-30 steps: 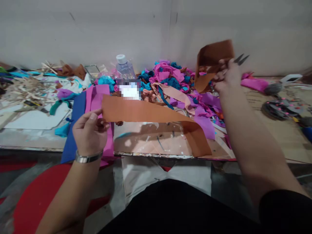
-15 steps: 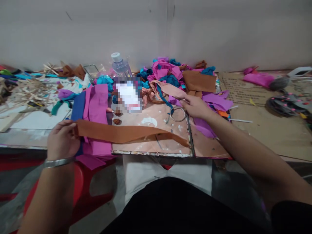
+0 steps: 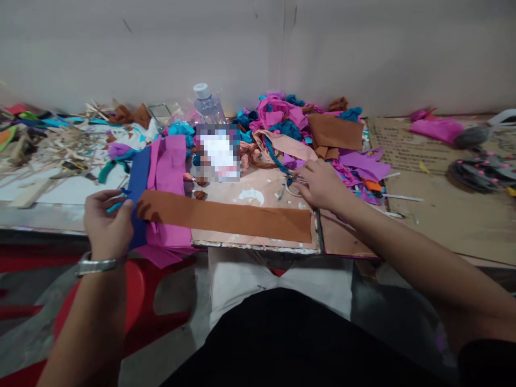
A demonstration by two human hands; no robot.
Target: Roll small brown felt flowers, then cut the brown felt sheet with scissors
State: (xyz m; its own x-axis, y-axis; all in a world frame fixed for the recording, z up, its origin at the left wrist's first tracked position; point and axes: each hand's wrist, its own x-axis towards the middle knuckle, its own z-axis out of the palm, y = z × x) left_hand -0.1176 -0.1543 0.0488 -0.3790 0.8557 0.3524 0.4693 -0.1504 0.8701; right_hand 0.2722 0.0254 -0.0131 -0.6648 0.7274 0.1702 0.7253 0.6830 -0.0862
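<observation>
A flat strip of brown crepe-like paper point(image 3: 229, 217) lies across the board in front of me, its left end over blue and pink sheets. Just left of that end, my left hand point(image 3: 108, 223) is open, thumb and fingers apart, not holding the strip. My right hand point(image 3: 320, 183) is beyond the strip's right end, fingers closed near a thin pale ring point(image 3: 293, 188). A small dark or metallic part shows at the fingertips, but its kind is unclear. Beneath the left part of the strip are pink sheets point(image 3: 171, 161) and a blue sheet point(image 3: 139, 166).
A clear bottle point(image 3: 209, 107) stands at the back beside a blurred-out item point(image 3: 220, 153). Crumpled coloured paper point(image 3: 282, 115) heaps along the wall. At left are thin wooden sticks point(image 3: 64, 142) and green-handled pliers point(image 3: 107, 171). Cardboard point(image 3: 419, 215) covers the right side.
My left hand has let go of the brown strip, which now lies flat. My right hand has come down slightly at the ring, and its fingers have closed there. The view has shifted slightly.
</observation>
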